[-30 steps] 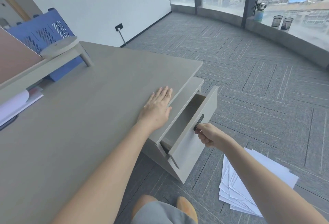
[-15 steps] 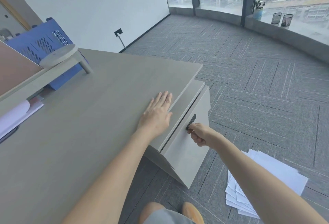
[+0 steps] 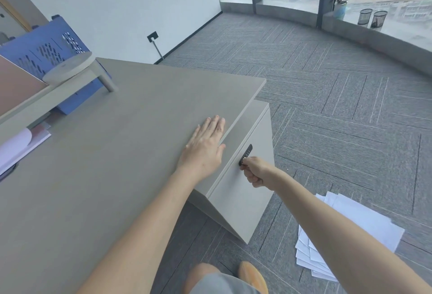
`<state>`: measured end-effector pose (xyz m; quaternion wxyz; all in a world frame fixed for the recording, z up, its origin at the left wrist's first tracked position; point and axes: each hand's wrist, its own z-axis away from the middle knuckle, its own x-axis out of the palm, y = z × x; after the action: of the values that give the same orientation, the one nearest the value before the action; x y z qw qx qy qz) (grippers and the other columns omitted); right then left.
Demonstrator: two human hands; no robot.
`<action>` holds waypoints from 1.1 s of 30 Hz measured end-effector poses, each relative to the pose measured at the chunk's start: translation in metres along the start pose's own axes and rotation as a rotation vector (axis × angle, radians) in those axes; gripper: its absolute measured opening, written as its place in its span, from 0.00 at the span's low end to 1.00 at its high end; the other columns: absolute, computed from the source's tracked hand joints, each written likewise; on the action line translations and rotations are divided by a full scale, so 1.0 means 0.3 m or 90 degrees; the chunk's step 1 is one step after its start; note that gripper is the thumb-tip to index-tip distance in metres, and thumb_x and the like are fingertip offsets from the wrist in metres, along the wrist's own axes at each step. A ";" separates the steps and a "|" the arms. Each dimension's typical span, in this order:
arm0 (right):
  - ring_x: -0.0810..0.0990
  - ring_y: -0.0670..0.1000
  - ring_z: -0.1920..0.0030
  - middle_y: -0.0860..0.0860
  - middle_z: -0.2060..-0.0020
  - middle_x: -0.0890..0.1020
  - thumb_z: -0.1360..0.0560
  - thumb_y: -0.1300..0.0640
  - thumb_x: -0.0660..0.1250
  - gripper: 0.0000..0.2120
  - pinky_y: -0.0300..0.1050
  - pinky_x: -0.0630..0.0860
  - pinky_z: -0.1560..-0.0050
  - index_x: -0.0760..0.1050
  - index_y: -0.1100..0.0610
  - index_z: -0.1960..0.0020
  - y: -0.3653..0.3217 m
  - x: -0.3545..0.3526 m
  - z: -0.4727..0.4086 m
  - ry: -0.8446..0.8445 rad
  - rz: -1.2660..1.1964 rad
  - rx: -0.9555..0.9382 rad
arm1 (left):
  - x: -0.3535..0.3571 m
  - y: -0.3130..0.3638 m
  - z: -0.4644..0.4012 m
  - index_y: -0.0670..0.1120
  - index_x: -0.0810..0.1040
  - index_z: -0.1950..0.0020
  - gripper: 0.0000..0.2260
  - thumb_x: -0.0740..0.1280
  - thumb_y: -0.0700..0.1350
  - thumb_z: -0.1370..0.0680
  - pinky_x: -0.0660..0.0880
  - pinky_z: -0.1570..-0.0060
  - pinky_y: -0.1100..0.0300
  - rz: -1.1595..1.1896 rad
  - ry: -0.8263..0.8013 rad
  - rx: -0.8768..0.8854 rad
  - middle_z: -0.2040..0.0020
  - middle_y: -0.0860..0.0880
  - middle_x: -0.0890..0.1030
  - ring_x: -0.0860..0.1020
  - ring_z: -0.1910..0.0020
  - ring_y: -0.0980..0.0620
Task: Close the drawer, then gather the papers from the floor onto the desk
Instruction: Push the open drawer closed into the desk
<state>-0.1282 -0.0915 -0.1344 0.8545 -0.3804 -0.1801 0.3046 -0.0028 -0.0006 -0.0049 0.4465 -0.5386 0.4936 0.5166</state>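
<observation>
The grey drawer (image 3: 243, 195) under the desk's right end sits flush with its cabinet, shut. My right hand (image 3: 256, 171) is curled at the small black lock handle (image 3: 245, 154) on the drawer front, fingers pinched on it. My left hand (image 3: 205, 147) lies flat and open on the grey desk (image 3: 105, 176), close to its right edge. A fanned stack of white papers (image 3: 364, 221) lies on the carpet to the right of the cabinet, partly hidden by my right forearm.
A raised shelf with a round disc (image 3: 69, 68), a blue perforated organiser (image 3: 46, 48) and some papers (image 3: 16, 146) stand at the desk's left. Two mesh bins (image 3: 371, 18) and a potted plant (image 3: 340, 6) stand on the window ledge. My knee and shoe (image 3: 253, 276) show below.
The drawer went from open to fully shut as my right hand pushed it in by the handle. My left hand stayed flat on the desk.
</observation>
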 end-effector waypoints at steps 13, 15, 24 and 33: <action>0.57 0.47 0.77 0.48 0.75 0.62 0.21 0.60 0.50 0.13 0.33 0.51 0.77 0.64 0.53 0.63 -0.021 0.019 0.027 0.033 0.097 -0.031 | 0.005 0.003 0.001 0.46 0.46 0.20 0.28 0.54 0.45 0.18 0.45 0.21 0.50 -0.015 0.000 0.003 0.18 0.47 0.49 0.46 0.20 0.49; 0.62 0.50 0.75 0.52 0.73 0.65 0.21 0.62 0.52 0.13 0.36 0.54 0.77 0.63 0.55 0.64 -0.026 0.028 0.042 0.069 0.190 -0.074 | 0.004 0.004 0.002 0.46 0.46 0.20 0.28 0.54 0.45 0.18 0.46 0.21 0.50 -0.018 0.000 0.002 0.18 0.47 0.49 0.46 0.20 0.49; 0.84 0.62 0.48 0.58 0.48 0.84 0.24 0.68 0.56 0.14 0.47 0.67 0.60 0.70 0.60 0.40 0.059 0.076 0.055 0.341 0.684 -0.259 | 0.002 0.007 0.002 0.46 0.46 0.20 0.28 0.54 0.46 0.18 0.45 0.21 0.51 -0.019 0.004 -0.004 0.18 0.47 0.49 0.46 0.20 0.49; 0.83 0.62 0.46 0.59 0.46 0.83 0.22 0.67 0.55 0.13 0.47 0.67 0.59 0.71 0.60 0.40 0.035 0.070 0.084 0.337 0.747 -0.253 | -0.006 0.012 0.008 0.45 0.48 0.20 0.28 0.55 0.45 0.18 0.46 0.21 0.50 -0.006 0.011 -0.008 0.18 0.47 0.51 0.48 0.20 0.48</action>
<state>-0.1301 -0.0584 -0.1246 0.4765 -0.6269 0.2192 0.5761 -0.0067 0.0014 -0.0032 0.4414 -0.5479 0.4916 0.5132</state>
